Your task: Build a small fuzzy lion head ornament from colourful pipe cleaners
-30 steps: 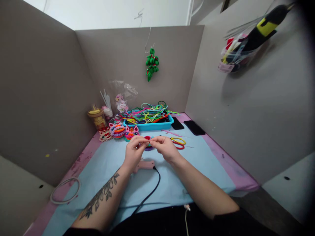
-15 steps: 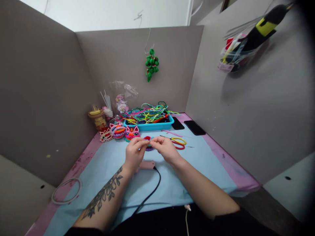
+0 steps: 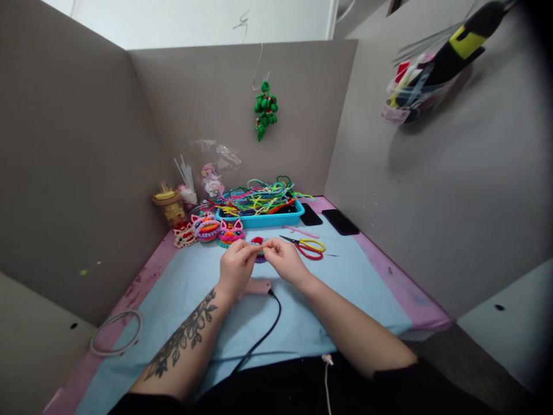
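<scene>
My left hand (image 3: 237, 266) and my right hand (image 3: 285, 259) meet over the middle of the table, fingertips pinched almost together. Whatever lies between the fingertips is too small to make out. Just behind them sits a small fuzzy craft piece (image 3: 258, 241) in red, teal and purple, partly covered by my fingers. Under my left hand lies a pink glue gun (image 3: 258, 286) with a black cord, its front hidden by the hand. Right of my right hand are scissors (image 3: 309, 246) with red and yellow handles, blades spread.
A blue tray (image 3: 263, 221) of colourful pipe cleaners stands at the back. Fuzzy animal heads (image 3: 206, 226) sit left of it, near a lidded cup (image 3: 170, 206). Two phones (image 3: 341, 222) lie at the back right. A white cable loop (image 3: 116, 333) rests at left. Grey partitions enclose the table.
My right hand has shifted slightly left, baring more of the scissors' blades. Both hands stay pinched together, and the view has tilted slightly.
</scene>
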A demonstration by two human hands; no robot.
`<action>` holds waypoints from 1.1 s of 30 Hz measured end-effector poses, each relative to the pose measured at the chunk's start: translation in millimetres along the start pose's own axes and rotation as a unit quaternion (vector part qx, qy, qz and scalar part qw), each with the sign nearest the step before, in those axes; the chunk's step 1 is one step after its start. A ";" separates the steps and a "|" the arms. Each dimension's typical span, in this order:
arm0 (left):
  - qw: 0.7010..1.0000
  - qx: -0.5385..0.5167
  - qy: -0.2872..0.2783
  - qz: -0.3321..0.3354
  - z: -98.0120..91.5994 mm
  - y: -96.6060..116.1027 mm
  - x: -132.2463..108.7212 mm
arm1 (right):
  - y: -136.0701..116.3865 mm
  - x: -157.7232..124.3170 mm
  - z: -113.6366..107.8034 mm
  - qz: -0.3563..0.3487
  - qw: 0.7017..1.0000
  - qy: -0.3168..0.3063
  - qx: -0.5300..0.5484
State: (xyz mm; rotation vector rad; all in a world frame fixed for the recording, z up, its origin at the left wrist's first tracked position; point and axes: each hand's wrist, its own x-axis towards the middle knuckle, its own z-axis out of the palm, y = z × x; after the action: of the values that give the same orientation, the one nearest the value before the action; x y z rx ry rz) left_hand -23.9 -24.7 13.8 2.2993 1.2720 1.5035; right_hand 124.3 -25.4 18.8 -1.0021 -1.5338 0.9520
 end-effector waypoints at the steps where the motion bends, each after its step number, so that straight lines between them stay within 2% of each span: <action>1: 1.000 -0.008 -0.004 -0.006 -0.6 0.4 0.9 | 0.2 0.2 0.3 -0.002 1.000 0.005 -0.006; 7: 0.999 0.019 -0.045 0.008 -4.9 0.7 2.2 | 1.3 -0.4 -0.3 -0.039 0.994 0.043 -0.092; 15: 0.994 0.059 -0.093 0.015 -1.0 -2.5 -1.4 | 11.7 0.3 0.5 -0.067 0.974 0.042 -0.211; 25: 0.978 0.173 -0.103 0.054 -1.4 2.6 2.5 | 9.6 2.2 -2.9 -0.073 0.974 0.028 -0.213; 33: 0.965 0.225 -0.095 0.092 -0.9 -1.3 1.1 | 13.3 2.3 -0.8 -0.040 0.986 0.022 -0.163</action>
State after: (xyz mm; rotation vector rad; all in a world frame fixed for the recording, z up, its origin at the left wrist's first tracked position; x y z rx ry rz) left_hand -25.2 -23.4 14.4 2.8329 1.5049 1.0835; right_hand 126.5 -18.6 7.3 -1.1709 -1.7131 0.6292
